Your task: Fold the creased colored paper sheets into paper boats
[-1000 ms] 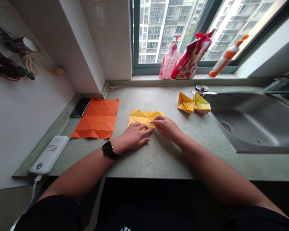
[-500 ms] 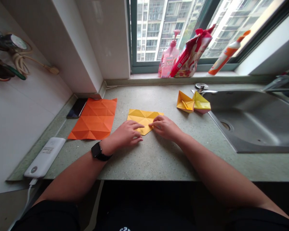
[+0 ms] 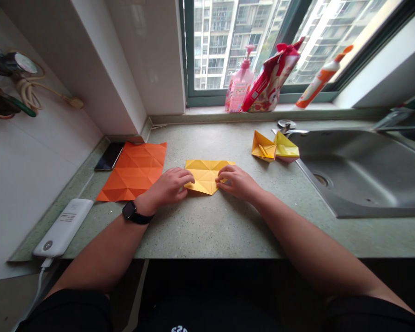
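A yellow sheet of folded paper (image 3: 204, 174) lies on the counter in front of me, creased into triangles, with its lower right corner folded in. At its left edge my left hand (image 3: 173, 184), a black watch on the wrist, pinches the paper between thumb and curled fingers. My right hand (image 3: 238, 182) grips the right edge, fingertips bent over the folded corner; the thumb is partly hidden. Left of my left hand rests an orange creased sheet (image 3: 134, 168). Two folded paper boats, one orange-yellow (image 3: 263, 146) and one yellow (image 3: 286, 148), stand touching near the sink.
A dark phone (image 3: 109, 156) is beside the orange sheet. Nearer me lies a white power bank (image 3: 65, 226) with a cable. The steel sink (image 3: 376, 170) is on the right. A pink pump bottle (image 3: 240, 90), red bag (image 3: 271, 83) and orange-white bottle (image 3: 320, 83) line the windowsill.
My left hand has slid left from the middle of the yellow paper to its left edge and closed there. The lower left part of the paper now shows unfolded. My right hand barely moved.
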Demonstrator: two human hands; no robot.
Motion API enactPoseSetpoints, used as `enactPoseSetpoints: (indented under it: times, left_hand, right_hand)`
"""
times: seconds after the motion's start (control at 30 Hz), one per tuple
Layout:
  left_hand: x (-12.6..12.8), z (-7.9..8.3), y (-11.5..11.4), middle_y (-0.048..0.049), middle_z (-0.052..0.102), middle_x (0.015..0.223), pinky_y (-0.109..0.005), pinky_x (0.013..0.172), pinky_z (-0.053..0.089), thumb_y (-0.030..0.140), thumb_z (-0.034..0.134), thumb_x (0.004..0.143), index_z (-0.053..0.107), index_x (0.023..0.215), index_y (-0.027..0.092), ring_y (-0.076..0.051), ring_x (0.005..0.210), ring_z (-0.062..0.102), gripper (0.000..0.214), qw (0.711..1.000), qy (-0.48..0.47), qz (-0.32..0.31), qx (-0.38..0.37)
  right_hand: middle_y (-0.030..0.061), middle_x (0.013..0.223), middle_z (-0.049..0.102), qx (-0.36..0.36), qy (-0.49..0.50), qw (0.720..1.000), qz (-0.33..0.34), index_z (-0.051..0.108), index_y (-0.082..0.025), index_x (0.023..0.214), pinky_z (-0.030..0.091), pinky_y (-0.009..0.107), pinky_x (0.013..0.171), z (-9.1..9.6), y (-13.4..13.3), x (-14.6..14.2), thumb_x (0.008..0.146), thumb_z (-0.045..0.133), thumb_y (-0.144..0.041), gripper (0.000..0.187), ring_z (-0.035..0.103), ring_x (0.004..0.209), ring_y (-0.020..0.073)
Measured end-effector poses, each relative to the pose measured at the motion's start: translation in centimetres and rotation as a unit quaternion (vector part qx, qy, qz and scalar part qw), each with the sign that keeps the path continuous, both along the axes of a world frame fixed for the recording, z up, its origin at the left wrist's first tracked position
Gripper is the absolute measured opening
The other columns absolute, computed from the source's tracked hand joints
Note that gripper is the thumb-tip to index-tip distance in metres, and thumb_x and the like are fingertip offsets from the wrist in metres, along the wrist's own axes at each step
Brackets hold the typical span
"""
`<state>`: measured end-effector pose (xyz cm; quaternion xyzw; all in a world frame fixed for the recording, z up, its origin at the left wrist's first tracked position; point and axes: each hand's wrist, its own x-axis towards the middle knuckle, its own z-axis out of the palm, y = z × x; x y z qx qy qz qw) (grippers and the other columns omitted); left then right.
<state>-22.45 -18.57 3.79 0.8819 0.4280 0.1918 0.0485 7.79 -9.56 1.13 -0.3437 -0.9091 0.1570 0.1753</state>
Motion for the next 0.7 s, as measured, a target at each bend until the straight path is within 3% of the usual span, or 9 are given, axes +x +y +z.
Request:
enactPoseSetpoints:
  times: [0.23, 0.5, 0.7]
  left_hand:
    - [0.1, -0.2, 0.2, -0.0083, 0.079, 0.105, -0.04, 0.094, 0.055, 0.017, 0.063, 0.1, 0.069, 0.099, 0.021, -0.026, 0.102, 0.071, 0.008, 0.996, -0.026, 0.057, 0.059]
    - [1.3, -1.0, 0.1, -0.0071, 0.077, 0.098, -0.037, 0.085, 0.051, 0.029, 0.07, 0.104, 0.066, 0.101, 0.02, -0.024, 0.091, 0.069, 0.011, 0.987, -0.048, 0.134, 0.068]
    - [2.4, -1.5, 0.6, -0.0071, 0.075, 0.102, -0.039, 0.088, 0.051, 0.023, 0.065, 0.106, 0.067, 0.101, 0.02, -0.025, 0.096, 0.069, 0.007, 0.991, 0.008, 0.122, 0.058]
  right_hand:
    - [0.0079, 0.126, 0.08, -0.001, 0.032, 0.997, 0.074, 0.081, -0.027, 0.099, 0.061, 0.045, 0.103, -1.0, 0.3, 0.1, 0.095, 0.08, -0.026, 0.005, 0.076, 0.114, 0.0257]
    - [0.0048, 0.124, 0.083, 0.009, 0.041, 0.993, 0.107, 0.082, -0.029, 0.104, 0.062, 0.043, 0.102, -1.1, -0.1, -0.3, 0.096, 0.078, -0.025, 0.01, 0.077, 0.113, 0.0237]
    - [0.0036, 0.122, 0.084, 0.012, 0.052, 0.992, 0.116, 0.084, -0.029, 0.105, 0.063, 0.039, 0.098, -1.1, -0.4, -0.5, 0.099, 0.075, -0.024, 0.013, 0.079, 0.11, 0.0227]
